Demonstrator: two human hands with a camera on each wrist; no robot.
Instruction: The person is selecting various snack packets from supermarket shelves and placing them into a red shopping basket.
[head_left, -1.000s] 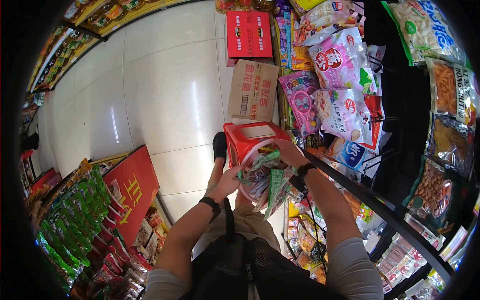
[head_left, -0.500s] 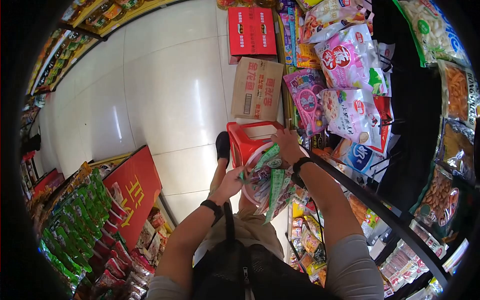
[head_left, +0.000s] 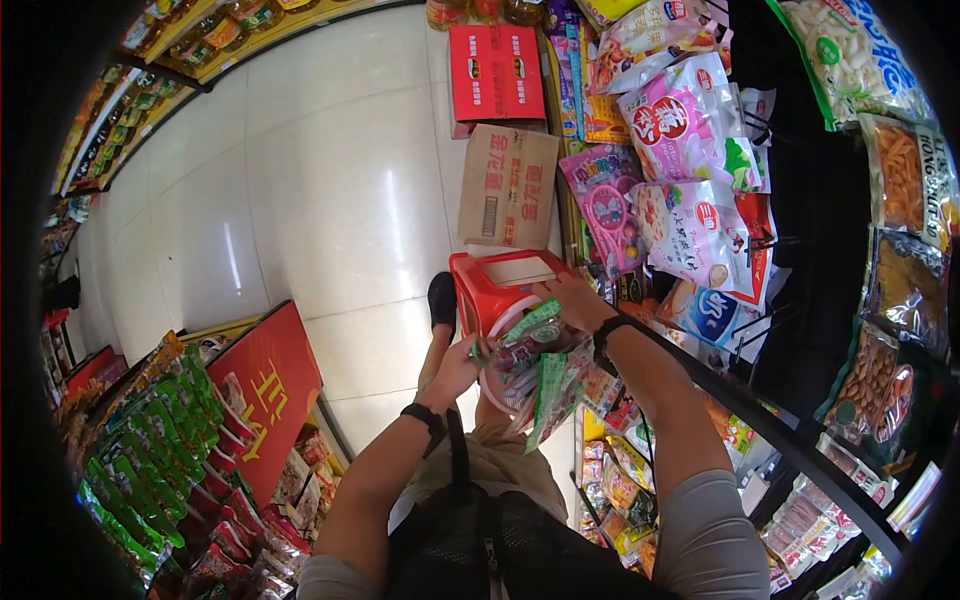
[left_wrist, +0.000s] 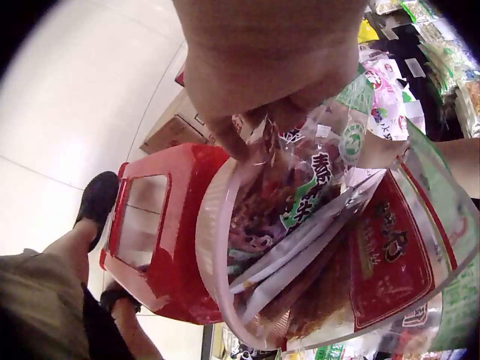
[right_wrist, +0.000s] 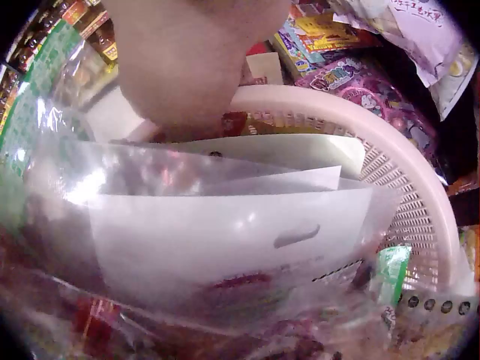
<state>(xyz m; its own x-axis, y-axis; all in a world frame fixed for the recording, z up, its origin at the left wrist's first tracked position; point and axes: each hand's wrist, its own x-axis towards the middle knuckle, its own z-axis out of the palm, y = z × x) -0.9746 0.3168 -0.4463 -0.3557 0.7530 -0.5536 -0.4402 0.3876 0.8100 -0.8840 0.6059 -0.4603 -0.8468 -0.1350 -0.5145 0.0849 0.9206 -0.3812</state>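
Note:
A pink plastic basket (right_wrist: 442,217) holds several packets and rests against a red stool (head_left: 476,285). My left hand (head_left: 455,372) pinches the edge of a clear food packet (left_wrist: 262,195) with green print, at the basket's near-left rim. My right hand (head_left: 580,302) reaches over the far side of the basket, its fingertips at the packets' top edges. In the right wrist view white-backed packets (right_wrist: 225,232) stand in front of that hand and hide its fingertips. A larger packet with a red label (left_wrist: 394,251) leans out over the rim.
Beyond the stool stand a cardboard box (head_left: 508,187) and a red box (head_left: 495,75). Bagged goods (head_left: 690,230) fill the right-hand shelf, with a black rail (head_left: 740,420) along it. A red sign (head_left: 265,400) and green packets (head_left: 150,440) are at left.
My right hand has risen from among the packets to the basket's far rim, then come back over the packet tops. My left hand keeps its pinch; the packet there has shifted upward.

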